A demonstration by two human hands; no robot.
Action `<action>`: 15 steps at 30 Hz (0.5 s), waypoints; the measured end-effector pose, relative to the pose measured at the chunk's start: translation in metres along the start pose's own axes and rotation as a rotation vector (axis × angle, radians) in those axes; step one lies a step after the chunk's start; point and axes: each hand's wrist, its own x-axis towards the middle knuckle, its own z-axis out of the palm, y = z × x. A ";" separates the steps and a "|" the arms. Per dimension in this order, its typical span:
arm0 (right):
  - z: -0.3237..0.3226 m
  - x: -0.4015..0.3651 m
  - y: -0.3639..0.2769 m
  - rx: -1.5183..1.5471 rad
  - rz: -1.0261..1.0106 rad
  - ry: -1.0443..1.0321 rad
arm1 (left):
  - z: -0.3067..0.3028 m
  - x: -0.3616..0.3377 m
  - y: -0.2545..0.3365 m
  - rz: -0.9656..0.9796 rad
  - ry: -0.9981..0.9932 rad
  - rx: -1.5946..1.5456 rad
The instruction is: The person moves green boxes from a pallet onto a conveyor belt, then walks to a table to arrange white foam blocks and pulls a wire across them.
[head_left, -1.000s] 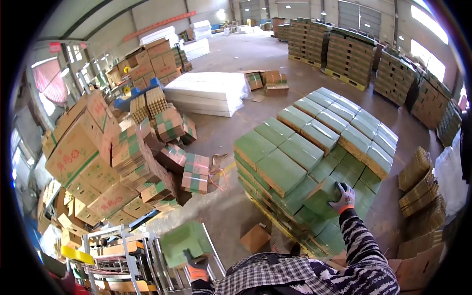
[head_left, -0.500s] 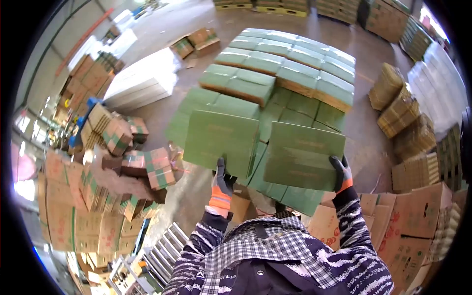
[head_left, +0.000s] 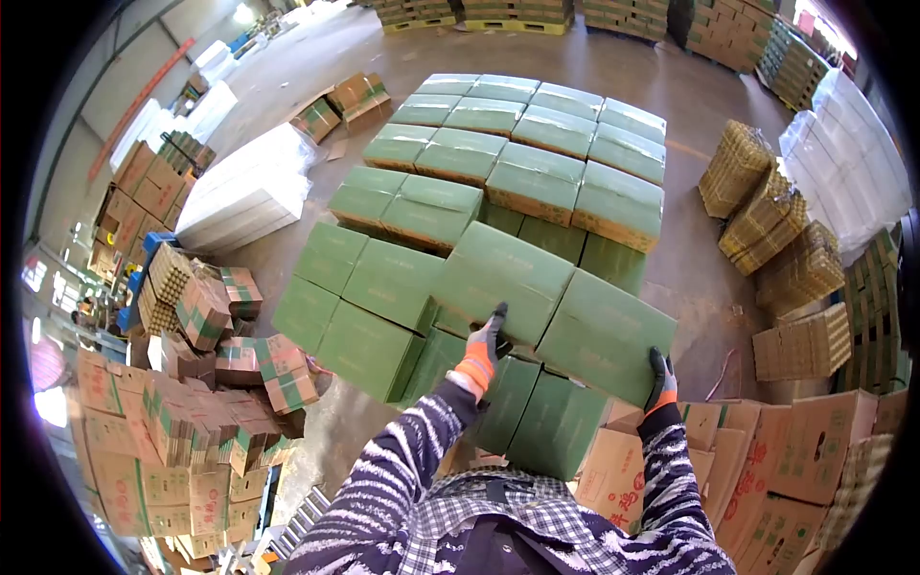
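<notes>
Two green cardboard boxes sit side by side and touch, at a slant over the near part of a stack of green boxes. My left hand (head_left: 487, 340), in a dark glove with an orange cuff, grips the near edge of the left green box (head_left: 508, 273), its fingers up on the top face. On the far right side, my right hand (head_left: 661, 381), gloved alike, holds the edge of the right green box (head_left: 609, 333). Below them are lower green boxes (head_left: 551, 417). To the left, other green boxes (head_left: 369, 340) stand close to the held pair.
Behind, taped green boxes (head_left: 537, 177) form a higher layer. Flattened cartons (head_left: 795, 441) stand at the right, with bundled egg trays (head_left: 767, 201) beyond. On the left lie piled cartons (head_left: 201, 412), a roller conveyor (head_left: 307, 517) and a white wrapped stack (head_left: 244, 187).
Both green boxes have come down toward the stack, and the gap between them has closed. My left hand has moved right. The view has shifted, showing more of the stack.
</notes>
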 end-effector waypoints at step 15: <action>-0.008 0.217 0.033 -0.204 0.057 -0.175 | 0.053 0.153 0.003 0.278 -0.005 0.313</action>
